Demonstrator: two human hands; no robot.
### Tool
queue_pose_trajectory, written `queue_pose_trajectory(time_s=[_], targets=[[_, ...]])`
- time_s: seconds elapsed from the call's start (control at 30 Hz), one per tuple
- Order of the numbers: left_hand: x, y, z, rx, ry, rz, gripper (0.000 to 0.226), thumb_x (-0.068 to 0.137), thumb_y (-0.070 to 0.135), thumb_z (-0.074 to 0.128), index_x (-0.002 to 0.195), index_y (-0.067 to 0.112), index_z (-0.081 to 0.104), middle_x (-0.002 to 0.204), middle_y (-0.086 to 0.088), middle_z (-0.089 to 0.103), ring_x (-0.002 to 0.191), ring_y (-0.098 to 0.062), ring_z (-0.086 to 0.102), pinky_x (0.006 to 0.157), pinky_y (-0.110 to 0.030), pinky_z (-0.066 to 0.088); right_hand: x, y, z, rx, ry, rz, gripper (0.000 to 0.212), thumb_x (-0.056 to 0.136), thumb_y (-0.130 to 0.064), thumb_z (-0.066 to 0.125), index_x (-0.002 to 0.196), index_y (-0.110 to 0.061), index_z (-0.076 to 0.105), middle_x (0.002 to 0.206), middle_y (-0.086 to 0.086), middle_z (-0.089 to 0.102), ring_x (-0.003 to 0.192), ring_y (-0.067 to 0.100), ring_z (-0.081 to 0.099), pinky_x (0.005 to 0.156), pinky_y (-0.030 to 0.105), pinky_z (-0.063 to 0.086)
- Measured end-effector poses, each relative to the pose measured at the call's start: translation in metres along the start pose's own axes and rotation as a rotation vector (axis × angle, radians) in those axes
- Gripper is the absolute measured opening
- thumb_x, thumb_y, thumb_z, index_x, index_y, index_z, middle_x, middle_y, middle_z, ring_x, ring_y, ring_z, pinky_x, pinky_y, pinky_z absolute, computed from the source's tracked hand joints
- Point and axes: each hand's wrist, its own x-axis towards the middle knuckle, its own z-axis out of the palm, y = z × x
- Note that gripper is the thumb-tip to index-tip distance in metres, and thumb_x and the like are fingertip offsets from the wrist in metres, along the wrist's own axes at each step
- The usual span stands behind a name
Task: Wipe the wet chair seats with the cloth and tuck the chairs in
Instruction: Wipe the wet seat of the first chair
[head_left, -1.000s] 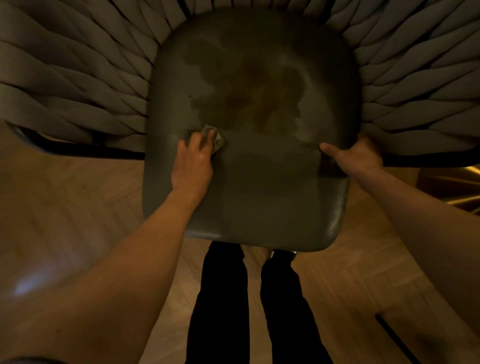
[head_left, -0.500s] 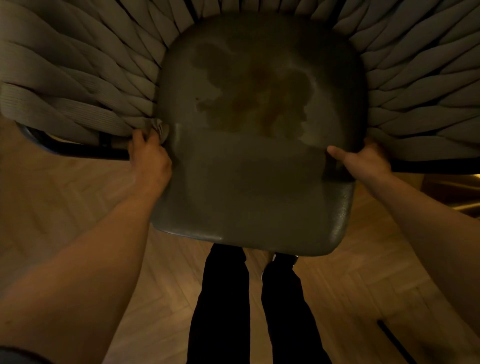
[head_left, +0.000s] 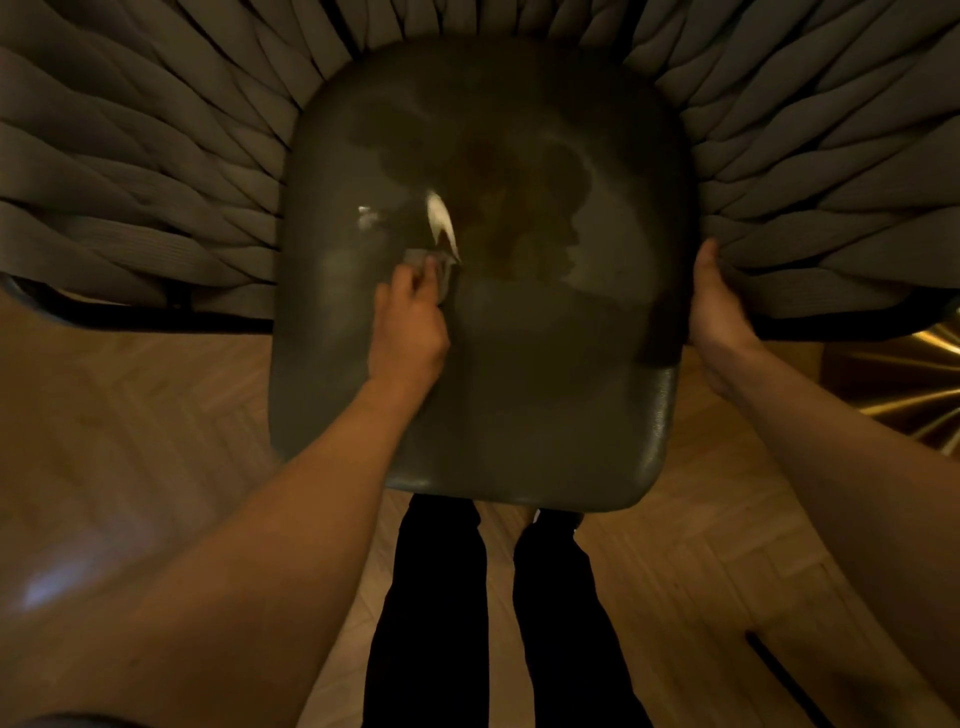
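Pressing cloth (head_left: 427, 258) under left hand (head_left: 410, 327) on seat (head_left: 519, 374).

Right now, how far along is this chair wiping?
Early on. The front of the seat looks even and dull, likely wiped. In hand: the left hand grips the cloth at the edge of the wet patch; the right hand holds the seat's side. Left: that patch, then tucking the chair in.

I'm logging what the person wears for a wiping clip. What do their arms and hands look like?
Both forearms are bare to the frame's edge, with no watch, rings or gloves visible. The left hand and right hand are uncovered. A dark edge, perhaps a sleeve, shows at the lower left corner.
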Motion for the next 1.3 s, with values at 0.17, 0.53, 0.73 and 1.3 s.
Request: queue_pose_trajectory(time_s=[0.17, 0.53, 0.73, 1.3], targets=[[-0.006, 0.06, 0.026, 0.029, -0.089, 0.044, 0.058, 0.094, 0.008, 0.043, 0.151, 0.007, 0.03, 0.144, -0.016, 0.035, 0.113, -0.038, 0.042, 0.101, -0.044, 0.04, 0.061, 0.026, -0.006, 0.018, 0.002, -0.079, 0.123, 0.042, -0.113, 0.037, 0.15, -0.052, 0.04, 0.157, -0.018, 0.043, 0.146, 0.012, 0.04, 0.122, 0.047, 0.028], [-0.033, 0.195, 0.085, -0.003, -0.243, 0.311, 0.051, 0.096, 0.018, 0.042, 0.147, 0.012, 0.037, 0.144, -0.009, 0.038, 0.101, -0.031, 0.045, 0.089, -0.039, 0.043, -0.025, -0.011, -0.002, 0.034, -0.089, -0.113, 0.136, 0.04, -0.113, 0.036, 0.148, -0.032, 0.051, 0.148, 0.0, 0.057, 0.134, 0.022, 0.055, 0.116, 0.045, 0.041], [-0.03, 0.192, 0.076, 0.084, -0.262, 0.392, 0.049, 0.099, 0.024, 0.042, 0.147, 0.016, 0.036, 0.141, -0.006, 0.037, 0.101, -0.028, 0.044, 0.082, -0.035, 0.043, -0.061, -0.026, -0.004, -0.1, -0.127, -0.134, 0.136, 0.035, -0.113, 0.028, 0.132, -0.026, 0.066, 0.127, 0.001, 0.069, 0.117, 0.021, 0.065, 0.109, 0.044, 0.047], [0.011, 0.033, 0.009, 0.232, -0.08, 0.175, 0.061, 0.092, 0.002, 0.043, 0.15, 0.014, 0.032, 0.136, -0.015, 0.041, 0.11, -0.04, 0.044, 0.092, -0.047, 0.045, -0.067, -0.056, 0.024, -0.461, 0.056, -0.345, 0.082, 0.085, -0.049, 0.078, 0.148, -0.007, 0.046, 0.149, 0.011, 0.054, 0.137, 0.03, 0.052, 0.107, 0.035, 0.044]])
